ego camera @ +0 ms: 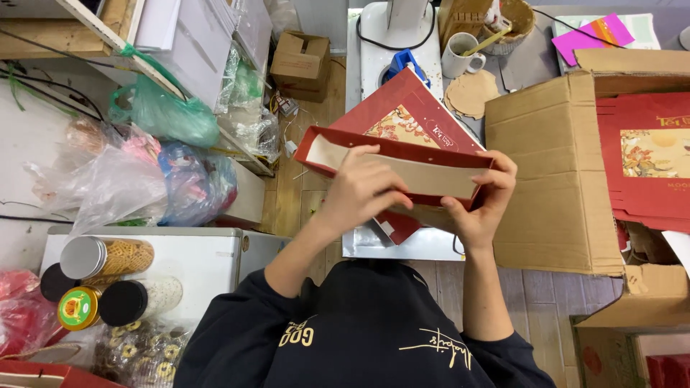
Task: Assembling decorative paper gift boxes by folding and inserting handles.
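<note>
Setting: cluttered packing bench, wooden floor beneath.
Red box [402, 154]: held above the metal tray [374, 244], long axis left-right, open side toward the person.
Left hand [363, 190]: fingers curled over the box's near wall, gripping.
Right hand [481, 208]: clasping the box's right end from below.
Cardboard carton [553, 172]: right of the box.

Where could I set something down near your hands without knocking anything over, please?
Bare wooden floor lies between the right forearm and the large cardboard carton, and a narrow strip runs left of the red gift box that both hands hold. The white surface beside the jars is partly free. The upper left, with plastic bags, is crowded.
</note>
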